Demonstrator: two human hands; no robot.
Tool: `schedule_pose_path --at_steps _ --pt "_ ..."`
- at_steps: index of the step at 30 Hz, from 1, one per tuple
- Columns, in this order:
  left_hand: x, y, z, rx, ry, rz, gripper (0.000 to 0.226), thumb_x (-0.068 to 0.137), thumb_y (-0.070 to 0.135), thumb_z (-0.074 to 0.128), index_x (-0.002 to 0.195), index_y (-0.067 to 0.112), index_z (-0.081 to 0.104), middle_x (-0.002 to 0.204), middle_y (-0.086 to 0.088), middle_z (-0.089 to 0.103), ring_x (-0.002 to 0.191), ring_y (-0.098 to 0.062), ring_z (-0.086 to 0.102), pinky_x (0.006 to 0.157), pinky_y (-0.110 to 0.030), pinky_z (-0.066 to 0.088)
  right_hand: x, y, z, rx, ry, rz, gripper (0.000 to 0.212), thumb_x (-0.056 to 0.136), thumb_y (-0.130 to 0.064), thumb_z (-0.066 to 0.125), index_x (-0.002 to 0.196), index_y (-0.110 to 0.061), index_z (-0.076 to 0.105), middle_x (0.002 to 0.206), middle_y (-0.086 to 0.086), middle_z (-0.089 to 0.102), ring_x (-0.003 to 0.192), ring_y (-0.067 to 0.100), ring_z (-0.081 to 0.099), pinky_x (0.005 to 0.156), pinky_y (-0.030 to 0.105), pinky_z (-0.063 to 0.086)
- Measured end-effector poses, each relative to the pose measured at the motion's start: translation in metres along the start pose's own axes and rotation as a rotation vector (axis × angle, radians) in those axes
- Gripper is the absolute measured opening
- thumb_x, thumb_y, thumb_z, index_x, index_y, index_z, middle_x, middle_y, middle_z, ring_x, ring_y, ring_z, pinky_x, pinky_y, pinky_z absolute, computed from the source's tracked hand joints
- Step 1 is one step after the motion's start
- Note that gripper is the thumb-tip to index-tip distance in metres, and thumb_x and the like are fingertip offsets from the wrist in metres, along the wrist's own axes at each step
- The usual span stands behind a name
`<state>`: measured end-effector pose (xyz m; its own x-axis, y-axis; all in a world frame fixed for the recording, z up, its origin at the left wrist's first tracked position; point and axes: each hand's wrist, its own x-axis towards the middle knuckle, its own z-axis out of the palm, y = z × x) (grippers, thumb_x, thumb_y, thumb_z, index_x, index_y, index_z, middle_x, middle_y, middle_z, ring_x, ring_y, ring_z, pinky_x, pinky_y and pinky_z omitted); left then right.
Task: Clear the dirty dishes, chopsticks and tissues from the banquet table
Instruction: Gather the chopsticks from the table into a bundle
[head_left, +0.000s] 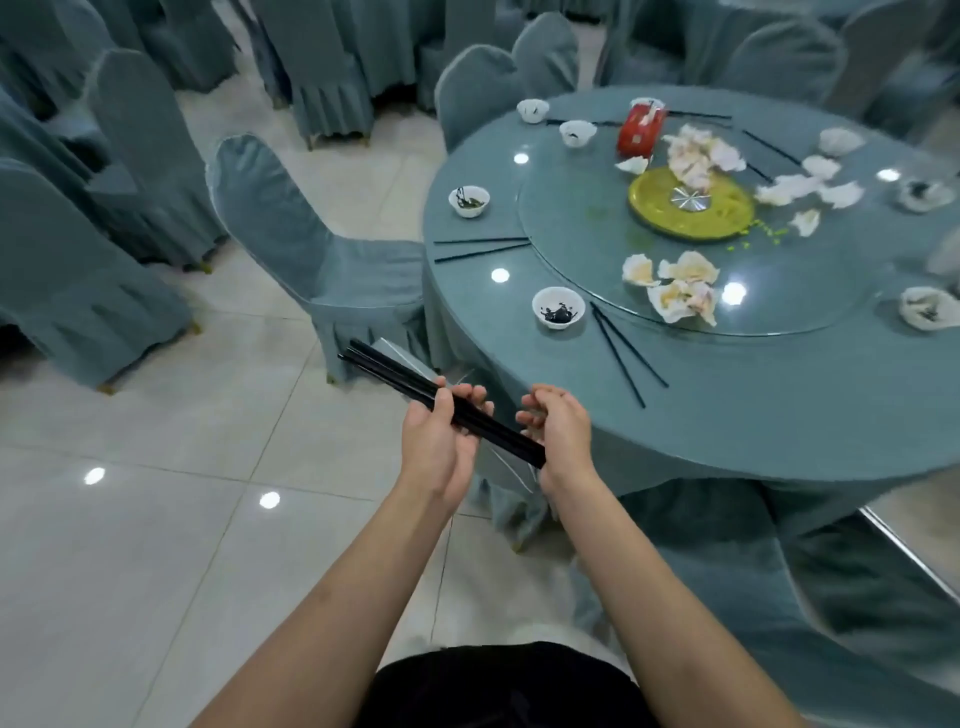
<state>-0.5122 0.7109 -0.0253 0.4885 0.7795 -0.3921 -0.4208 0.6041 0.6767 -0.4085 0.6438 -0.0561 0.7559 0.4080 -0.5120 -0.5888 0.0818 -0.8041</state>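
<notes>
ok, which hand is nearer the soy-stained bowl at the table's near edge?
Right. The right hand sits just below the bowl, by the table edge. The left hand, gripping the chopstick bundle, is farther out over the floor.

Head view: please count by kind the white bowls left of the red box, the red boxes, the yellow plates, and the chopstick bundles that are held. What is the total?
White bowls: 4
Red boxes: 1
Yellow plates: 1
Chopstick bundles, held: 1
Total: 7
</notes>
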Motion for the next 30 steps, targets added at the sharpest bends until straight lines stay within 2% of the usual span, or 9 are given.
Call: schedule_pose_path --at_steps 4,9,15,19,21,25,28,30 --pt "0.020 0.002 0.002 -0.022 -0.039 -0.108 0.013 0.111 0.009 0.036 0.107 0.015 0.047 0.087 -0.010 0.061 0.084 -0.022 0.068 0.094 -0.048 0.054 0.005 -0.003 0.001 -0.022 0.089 -0.045 0.013 0.098 -0.011 0.055 0.092 -0.017 0.065 0.085 0.002 0.067 0.068 0.016 0.060 0.062 0.029 0.045" --pt "0.048 -0.007 0.010 -0.035 -0.036 -0.198 0.015 0.111 0.007 0.036 0.104 0.014 0.048 0.086 -0.010 0.062 0.086 -0.024 0.066 0.088 -0.046 0.055 0.031 -0.005 -0.002 -0.016 0.173 -0.067 0.016 0.099 -0.009 0.053 0.091 -0.015 0.065 0.084 0.003 0.067 0.069 0.018 0.062 0.060 0.028 0.045" --pt "0.101 -0.027 0.027 -0.014 0.023 -0.235 0.014 0.111 0.008 0.037 0.106 0.014 0.048 0.088 -0.010 0.061 0.084 -0.023 0.068 0.084 -0.045 0.056 0.094 -0.015 -0.011 -0.053 0.181 -0.064 0.014 0.100 -0.009 0.053 0.095 -0.014 0.065 0.089 0.005 0.064 0.068 0.016 0.059 0.059 0.028 0.044" --pt "0.136 -0.050 0.047 0.031 0.071 -0.262 0.015 0.111 0.007 0.036 0.104 0.014 0.048 0.087 -0.010 0.061 0.087 -0.025 0.065 0.087 -0.046 0.054 0.154 -0.025 -0.033 -0.132 0.232 -0.050 0.013 0.097 -0.007 0.054 0.096 -0.014 0.065 0.091 0.005 0.064 0.071 0.016 0.058 0.059 0.027 0.044" --pt "0.152 -0.062 0.056 0.047 0.096 -0.281 0.016 0.110 0.007 0.037 0.103 0.014 0.049 0.089 -0.011 0.061 0.088 -0.025 0.066 0.090 -0.047 0.054 0.183 -0.028 -0.046 -0.213 0.264 -0.064 0.012 0.096 -0.006 0.056 0.100 -0.012 0.066 0.091 0.004 0.064 0.074 0.016 0.059 0.064 0.028 0.046" --pt "0.179 -0.084 0.080 0.067 0.148 -0.331 0.015 0.111 0.007 0.037 0.104 0.013 0.049 0.092 -0.012 0.062 0.090 -0.027 0.066 0.097 -0.051 0.051 0.238 -0.024 -0.082 -0.483 0.329 -0.120 0.014 0.094 -0.010 0.059 0.106 -0.015 0.066 0.101 0.003 0.068 0.093 0.021 0.064 0.081 0.030 0.050" --pt "0.193 -0.099 0.097 0.085 0.160 -0.365 0.013 0.111 0.008 0.038 0.106 0.013 0.049 0.092 -0.012 0.063 0.093 -0.028 0.066 0.092 -0.049 0.053 0.271 -0.023 -0.109 -0.676 0.369 -0.138 0.019 0.093 -0.012 0.061 0.112 -0.014 0.065 0.113 0.005 0.067 0.101 0.023 0.064 0.095 0.040 0.052" --pt "0.199 -0.109 0.105 0.095 0.166 -0.381 0.013 0.111 0.008 0.039 0.106 0.012 0.050 0.092 -0.012 0.063 0.094 -0.028 0.067 0.090 -0.048 0.054 0.287 -0.025 -0.122 -0.813 0.357 -0.153 0.023 0.094 -0.013 0.063 0.118 -0.015 0.063 0.122 0.005 0.062 0.099 0.020 0.061 0.096 0.038 0.050"
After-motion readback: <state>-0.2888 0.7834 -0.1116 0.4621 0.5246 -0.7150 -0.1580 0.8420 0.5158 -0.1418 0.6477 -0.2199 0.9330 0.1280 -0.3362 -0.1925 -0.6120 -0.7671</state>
